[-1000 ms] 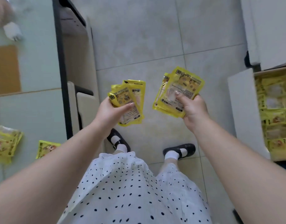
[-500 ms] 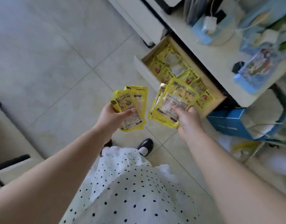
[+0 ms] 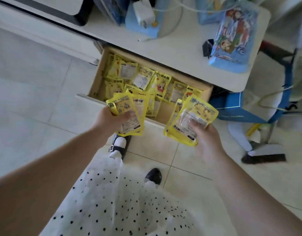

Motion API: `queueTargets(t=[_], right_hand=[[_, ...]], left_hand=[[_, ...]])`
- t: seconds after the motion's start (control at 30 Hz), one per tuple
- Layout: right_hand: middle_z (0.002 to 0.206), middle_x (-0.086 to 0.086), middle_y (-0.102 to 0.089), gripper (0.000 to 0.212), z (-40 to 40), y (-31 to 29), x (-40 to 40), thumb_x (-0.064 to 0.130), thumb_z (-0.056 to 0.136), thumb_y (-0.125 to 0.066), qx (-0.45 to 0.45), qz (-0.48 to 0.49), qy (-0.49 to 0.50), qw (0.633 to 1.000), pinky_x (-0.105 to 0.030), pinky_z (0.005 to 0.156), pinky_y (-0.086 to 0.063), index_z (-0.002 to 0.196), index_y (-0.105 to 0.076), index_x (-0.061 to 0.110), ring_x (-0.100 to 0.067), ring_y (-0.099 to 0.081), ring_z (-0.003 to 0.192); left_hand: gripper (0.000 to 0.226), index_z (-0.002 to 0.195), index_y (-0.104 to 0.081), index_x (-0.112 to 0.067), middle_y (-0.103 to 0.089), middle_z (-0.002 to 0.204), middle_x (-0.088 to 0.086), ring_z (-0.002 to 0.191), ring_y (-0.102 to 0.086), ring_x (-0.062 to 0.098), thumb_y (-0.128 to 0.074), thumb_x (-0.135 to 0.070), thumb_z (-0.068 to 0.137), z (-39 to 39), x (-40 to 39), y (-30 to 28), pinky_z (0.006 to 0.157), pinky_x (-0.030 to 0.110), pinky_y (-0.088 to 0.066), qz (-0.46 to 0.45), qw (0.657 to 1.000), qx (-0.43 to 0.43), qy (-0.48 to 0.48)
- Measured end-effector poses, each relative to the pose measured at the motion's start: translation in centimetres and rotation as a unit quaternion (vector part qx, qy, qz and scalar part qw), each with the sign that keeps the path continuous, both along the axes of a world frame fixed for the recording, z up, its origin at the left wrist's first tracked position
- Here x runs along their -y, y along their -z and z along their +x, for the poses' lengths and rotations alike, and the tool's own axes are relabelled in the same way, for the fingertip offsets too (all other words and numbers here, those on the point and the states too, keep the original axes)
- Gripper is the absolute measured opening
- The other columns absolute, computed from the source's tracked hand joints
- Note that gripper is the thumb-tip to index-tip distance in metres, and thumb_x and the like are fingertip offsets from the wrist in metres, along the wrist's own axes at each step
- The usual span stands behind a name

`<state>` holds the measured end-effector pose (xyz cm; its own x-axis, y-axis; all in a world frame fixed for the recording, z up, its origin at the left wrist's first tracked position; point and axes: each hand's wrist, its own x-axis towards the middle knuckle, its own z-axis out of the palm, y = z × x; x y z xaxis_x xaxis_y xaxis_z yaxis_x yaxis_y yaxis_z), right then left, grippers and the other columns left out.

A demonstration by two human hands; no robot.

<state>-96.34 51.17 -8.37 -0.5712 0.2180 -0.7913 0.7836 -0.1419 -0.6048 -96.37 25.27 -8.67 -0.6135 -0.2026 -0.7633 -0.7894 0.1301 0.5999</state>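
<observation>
Packets headed for the drawer: a yellow packet sheaf (image 3: 129, 108) is gripped in the left hand (image 3: 109, 119), a second sheaf (image 3: 192, 116) in the right hand (image 3: 207, 140), thumbs pressed across the faces. Both forearms are extended forward and downward. The open drawer (image 3: 97, 77) lies just beyond the fingertips. Each sheaf is best lowered flat onto the loose packets (image 3: 143, 77) there before release.

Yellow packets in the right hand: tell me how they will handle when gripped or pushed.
The yellow packets look like thin glossy film, so they are probably slippery. The right hand grips several fanned together, and one might slide out. They bow slightly past the fingers, so they are likely floppy, not stiff. One hand carries the whole bunch, which suggests they are light.
</observation>
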Motion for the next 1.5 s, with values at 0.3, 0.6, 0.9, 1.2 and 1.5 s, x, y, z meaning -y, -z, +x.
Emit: queueTargets(t=[0.3, 0.6, 0.9, 1.2, 1.5], right_hand=[[0.108, -0.001, -0.072, 0.053, -3.8, 14.5, -1.2, 0.012, 0.072, -0.077, -0.028, -0.001, 0.032, 0.999, -0.049, 0.084, -0.056, 0.12, -0.057, 0.026, -0.021, -0.07, 0.096], [0.095, 0.002, -0.066, 0.029, -6.0, 20.6, -1.8, 0.017, 0.082, -0.073, 0.061, 0.001, -0.076, 0.995, -0.021, 0.069, -0.052, 0.106, -0.058, 0.014, -0.011, -0.064, 0.083], [0.124, -0.014, -0.062, 0.053, -6.5, 23.4, -1.7, 0.031, 0.076, -0.073, 0.098, 0.091, -0.169, 0.976, -0.047, 0.099, -0.049, 0.121, -0.058, 0.006, -0.032, -0.06, 0.114], [0.127, -0.009, -0.059, 0.047, -6.5, 22.9, -2.6, 0.034, 0.088, -0.064, 0.126, 0.203, -0.253, 0.937, -0.034, 0.09, -0.042, 0.127, -0.055, 0.009, -0.029, -0.055, 0.115], [0.114, -0.011, -0.06, 0.04, -6.3, 23.2, -3.2, 0.019, 0.088, -0.063, 0.146, 0.272, -0.3, 0.902, -0.034, 0.082, -0.051, 0.122, -0.049, 0.005, -0.025, -0.059, 0.093]], left_hand=[[0.03, 0.066, -0.063, -0.016, -0.065, 0.063, -0.001, 0.068, -0.064, 0.013, -0.076, -0.042, 0.075, -7.9, -2.9, 14.7, 0.057, 0.025, -0.046, -0.046, 0.985, 0.04, 0.163], [0.052, 0.071, -0.064, 0.001, -0.057, 0.056, 0.009, 0.055, -0.055, 0.015, -0.071, -0.051, 0.075, -10.1, -4.5, 21.5, 0.06, 0.026, -0.041, -0.083, 0.943, 0.075, 0.312], [0.053, 0.06, -0.058, -0.006, -0.052, 0.056, 0.006, 0.052, -0.048, 0.016, -0.063, -0.055, 0.08, -10.7, -4.6, 23.2, 0.064, 0.026, -0.042, -0.151, 0.904, 0.072, 0.394], [0.04, 0.07, -0.056, -0.006, -0.051, 0.058, 0.005, 0.052, -0.046, 0.017, -0.071, -0.042, 0.079, -10.1, -4.4, 23.1, 0.052, 0.026, -0.034, -0.16, 0.926, 0.031, 0.341], [0.069, 0.118, -0.043, 0.007, -0.057, 0.095, 0.016, 0.077, -0.052, 0.026, -0.074, -0.039, 0.077, -10.4, -2.1, 23.1, 0.056, 0.031, -0.039, -0.272, 0.88, 0.024, 0.388]])
